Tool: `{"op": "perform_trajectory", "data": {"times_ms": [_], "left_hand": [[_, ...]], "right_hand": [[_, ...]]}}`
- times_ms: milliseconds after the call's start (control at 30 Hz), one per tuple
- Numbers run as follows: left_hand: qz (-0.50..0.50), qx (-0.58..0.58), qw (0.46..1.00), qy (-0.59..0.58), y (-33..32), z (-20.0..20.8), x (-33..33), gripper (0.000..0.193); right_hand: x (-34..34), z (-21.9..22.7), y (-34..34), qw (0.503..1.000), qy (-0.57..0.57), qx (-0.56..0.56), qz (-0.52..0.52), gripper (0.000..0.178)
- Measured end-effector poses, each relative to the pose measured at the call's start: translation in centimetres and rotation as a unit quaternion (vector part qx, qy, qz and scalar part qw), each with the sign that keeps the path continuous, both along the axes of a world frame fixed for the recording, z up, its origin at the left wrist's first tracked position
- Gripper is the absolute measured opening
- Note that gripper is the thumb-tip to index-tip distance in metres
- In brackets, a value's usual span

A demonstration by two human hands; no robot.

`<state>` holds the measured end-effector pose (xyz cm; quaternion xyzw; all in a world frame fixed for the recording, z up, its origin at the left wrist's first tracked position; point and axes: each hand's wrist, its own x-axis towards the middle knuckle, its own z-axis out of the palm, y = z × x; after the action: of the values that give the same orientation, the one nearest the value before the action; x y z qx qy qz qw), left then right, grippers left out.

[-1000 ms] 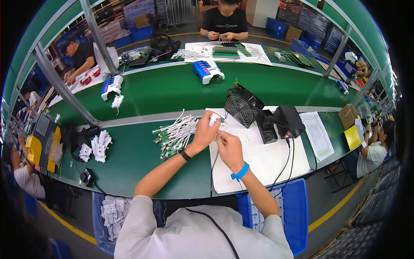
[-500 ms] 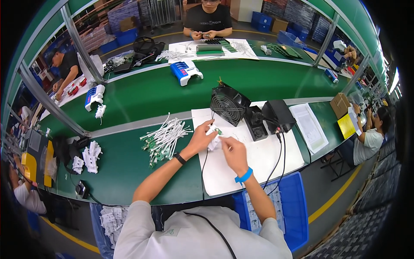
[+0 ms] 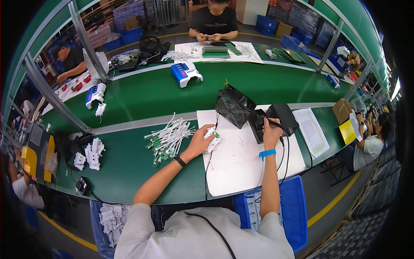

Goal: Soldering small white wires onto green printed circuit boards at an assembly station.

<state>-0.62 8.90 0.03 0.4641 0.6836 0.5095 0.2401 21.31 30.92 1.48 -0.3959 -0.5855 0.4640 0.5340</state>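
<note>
While the left hand (image 3: pixel 202 140) pinches a small white part (image 3: pixel 212 137), the right hand (image 3: pixel 271 131) grips a black tool handle (image 3: pixel 276 124).

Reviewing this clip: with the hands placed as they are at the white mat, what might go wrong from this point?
1. The right hand grips a black pen-like tool by the black stand, whose cord trails past the forearm; a snag may tug the stand.
2. The left hand pinches a small white part at its fingertips; it might slip onto the white mat.
3. The fan sits close behind, so a quick reach may bump it.
</note>
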Motion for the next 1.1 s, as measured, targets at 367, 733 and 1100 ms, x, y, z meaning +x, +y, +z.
{"op": "perform_trajectory", "data": {"times_ms": [367, 733, 1100], "left_hand": [[-0.071, -0.066, 0.995, 0.011, 1.6, 0.3, -0.1, 0.042], [-0.063, 0.042, 0.957, 0.281, 1.6, 0.2, 1.3, 0.050], [-0.059, 0.067, 0.931, 0.353, -0.4, -0.9, 2.5, 0.039]], "right_hand": [[1.1, -0.5, -3.0, 0.957, 0.097, 0.206, -0.177, 0.011], [-0.9, -3.9, -8.5, 0.992, 0.061, 0.106, 0.016, 0.009], [-1.7, -4.1, -9.3, 0.993, 0.059, 0.074, 0.071, 0.010]]}}
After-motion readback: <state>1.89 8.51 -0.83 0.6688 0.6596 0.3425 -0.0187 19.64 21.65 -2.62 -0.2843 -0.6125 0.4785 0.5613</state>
